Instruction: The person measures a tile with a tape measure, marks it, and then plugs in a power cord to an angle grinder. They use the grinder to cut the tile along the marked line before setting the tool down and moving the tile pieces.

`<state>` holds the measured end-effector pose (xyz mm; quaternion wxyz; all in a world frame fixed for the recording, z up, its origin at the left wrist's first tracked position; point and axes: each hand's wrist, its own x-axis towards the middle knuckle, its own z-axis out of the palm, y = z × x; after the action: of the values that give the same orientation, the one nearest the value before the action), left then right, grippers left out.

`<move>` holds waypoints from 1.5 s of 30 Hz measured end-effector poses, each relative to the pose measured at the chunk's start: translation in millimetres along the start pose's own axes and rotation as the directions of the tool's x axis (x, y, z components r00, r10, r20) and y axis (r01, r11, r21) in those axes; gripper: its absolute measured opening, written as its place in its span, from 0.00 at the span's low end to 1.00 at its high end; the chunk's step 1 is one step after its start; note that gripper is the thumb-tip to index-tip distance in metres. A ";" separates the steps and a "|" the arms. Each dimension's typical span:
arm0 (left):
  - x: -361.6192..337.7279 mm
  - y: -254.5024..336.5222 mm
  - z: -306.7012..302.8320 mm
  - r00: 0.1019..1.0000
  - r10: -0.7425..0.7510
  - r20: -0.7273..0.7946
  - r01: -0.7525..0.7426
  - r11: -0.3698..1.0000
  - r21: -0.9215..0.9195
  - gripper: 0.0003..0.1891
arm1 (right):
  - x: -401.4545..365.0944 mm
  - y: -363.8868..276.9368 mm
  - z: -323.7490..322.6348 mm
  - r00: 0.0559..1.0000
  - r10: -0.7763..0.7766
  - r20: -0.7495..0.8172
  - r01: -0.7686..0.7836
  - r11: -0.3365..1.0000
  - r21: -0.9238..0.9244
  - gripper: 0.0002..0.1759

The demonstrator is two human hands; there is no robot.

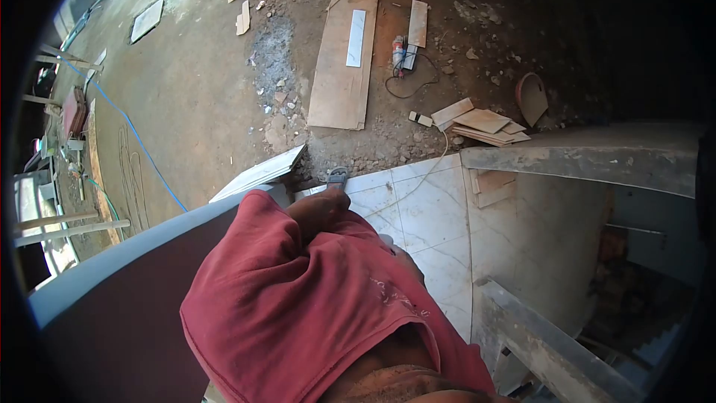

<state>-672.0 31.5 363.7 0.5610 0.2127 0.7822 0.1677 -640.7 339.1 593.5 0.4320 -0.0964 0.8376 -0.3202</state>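
Observation:
Below me is my own red shirt (298, 298), which covers much of the lower middle. A bare forearm (321, 213) comes out from the left sleeve and bends toward a grey, strap-like item (338, 176) that I cannot name for certain. My left hand's fingers are not clear there. Close by, a stack of white tiles (261, 172) leans against the low wall. On the shirt's right side a strip of skin (408, 263) shows, perhaps my right hand, beside a small grey rounded thing (386, 239). Its fingers are hidden by the shirt.
White marble-look tiles (432, 213) cover the floor at right. Ahead, a long brown board (339, 52) carries a white tile strip (356, 39). A corded power tool (398, 54) and tile offcuts (485, 121) lie on dirt. A low wall (149, 242) is left; a concrete ledge (582, 168) stands right.

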 end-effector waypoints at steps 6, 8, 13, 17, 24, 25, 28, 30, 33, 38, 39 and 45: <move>-107.9 -4.7 -61.2 0.948 0.021 -0.316 -0.072 0.986 -0.150 0.12 | 63.6 -58.8 -40.3 0.992 -0.095 0.088 0.096 0.995 -0.006 0.26; -107.2 -31.1 -66.1 0.948 0.051 -0.313 -0.088 0.991 -0.105 0.17 | 105.9 -35.7 -42.5 0.988 -0.127 0.092 0.135 0.987 -0.086 0.23; -176.1 -42.5 -87.8 0.833 -0.224 -0.506 -0.099 0.840 -0.534 0.19 | 162.4 -55.5 -77.2 0.975 -0.187 0.117 0.199 0.975 -0.102 0.22; -213.7 -6.7 -140.4 0.810 -0.366 -0.458 -0.125 0.656 -0.744 0.23 | 208.5 -79.6 -121.9 0.953 -0.208 0.218 0.212 0.977 0.004 0.24; -146.1 -23.6 -234.5 0.700 -0.474 -0.535 -0.209 0.580 -0.788 0.23 | 326.0 -106.5 -226.1 0.941 -0.114 0.318 0.197 0.949 -0.244 0.27; -143.3 -23.1 -247.6 0.689 -0.484 -0.539 -0.140 0.642 -0.754 0.23 | 335.6 -107.5 -233.7 0.944 -0.008 0.331 0.138 0.919 -0.370 0.28; -116.9 -38.2 -257.5 0.637 -0.455 -0.622 -0.093 0.756 -0.648 0.22 | 359.3 -117.2 -255.3 0.840 -0.009 0.543 0.250 0.894 -0.373 0.27; -114.5 -51.0 -281.4 0.600 -0.479 -0.641 -0.046 0.779 -0.625 0.21 | 379.2 -115.6 -260.8 0.832 -0.079 0.549 0.300 0.896 -0.326 0.27; -118.0 -59.0 -301.7 0.615 -0.500 -0.610 0.071 0.805 -0.589 0.20 | 406.1 -101.0 -256.0 0.805 -0.134 0.578 0.339 0.903 -0.264 0.27; -89.4 -122.2 -323.5 0.724 -0.347 -0.595 -0.060 0.829 -0.556 0.21 | 440.9 -127.9 -267.2 0.818 -0.037 0.574 0.248 0.924 -0.293 0.28; -90.7 -129.5 -336.6 0.716 -0.359 -0.599 -0.060 0.823 -0.565 0.21 | 447.2 -132.7 -271.7 0.813 -0.040 0.581 0.260 0.918 -0.301 0.28; -125.3 -192.2 -428.6 0.860 -0.340 -0.380 0.029 0.777 -0.628 0.23 | 459.1 -269.5 -302.5 0.930 0.065 0.362 0.003 0.983 -0.183 0.23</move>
<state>-1071.4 -207.9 503.2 0.4043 -0.1050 0.8175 0.3965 -1188.6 65.9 584.1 0.5751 -0.1798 0.7692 -0.2127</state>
